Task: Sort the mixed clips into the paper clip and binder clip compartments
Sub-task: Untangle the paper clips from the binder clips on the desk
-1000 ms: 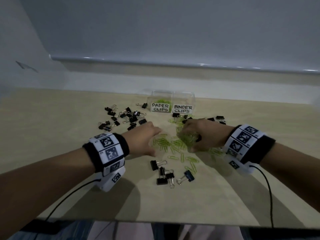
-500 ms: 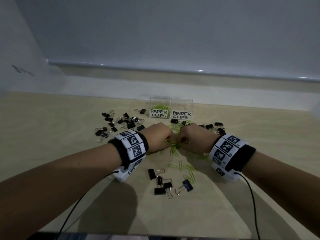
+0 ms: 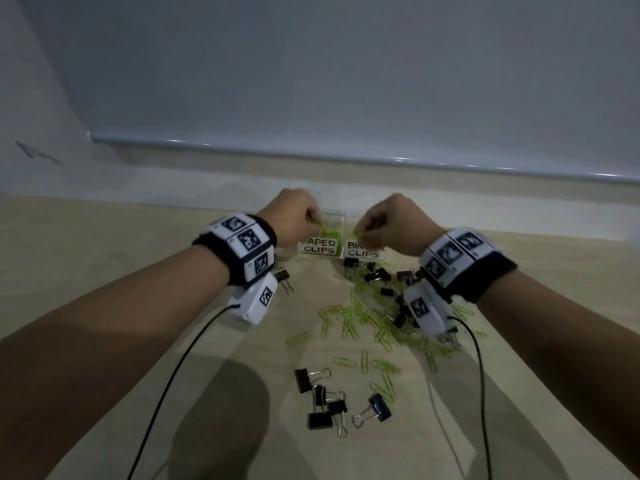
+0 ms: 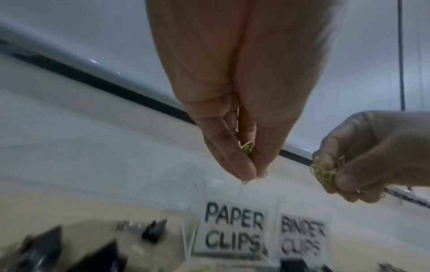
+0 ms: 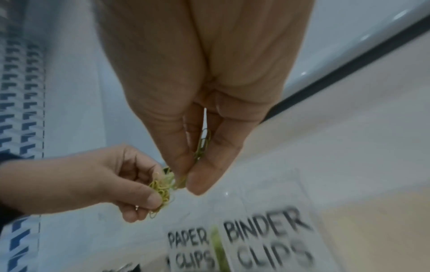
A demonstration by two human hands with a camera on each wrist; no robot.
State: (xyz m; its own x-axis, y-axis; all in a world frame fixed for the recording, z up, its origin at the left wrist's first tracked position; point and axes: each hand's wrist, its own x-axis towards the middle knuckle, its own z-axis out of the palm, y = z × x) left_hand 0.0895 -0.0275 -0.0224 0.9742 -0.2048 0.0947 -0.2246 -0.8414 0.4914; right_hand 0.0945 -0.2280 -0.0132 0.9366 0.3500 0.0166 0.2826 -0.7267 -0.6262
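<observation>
A clear two-compartment box stands at the table's far side, labelled PAPER CLIPS on the left and BINDER CLIPS on the right. Green clips lie in the left compartment. My left hand hovers over that compartment and pinches a bunch of green paper clips. My right hand hangs just above the divider and the right label, pinching another tangle of green paper clips. Both hands are off the table, fingertips pointing down, a short gap apart.
Loose green paper clips are scattered on the wooden table below my right wrist, mixed with black binder clips. Several more binder clips lie nearer to me, and one under my left wrist. A wall runs behind the box.
Both hands closed on paper clips in the pile, then lifted and moved forward. They now hang over the box instead of resting on the table.
</observation>
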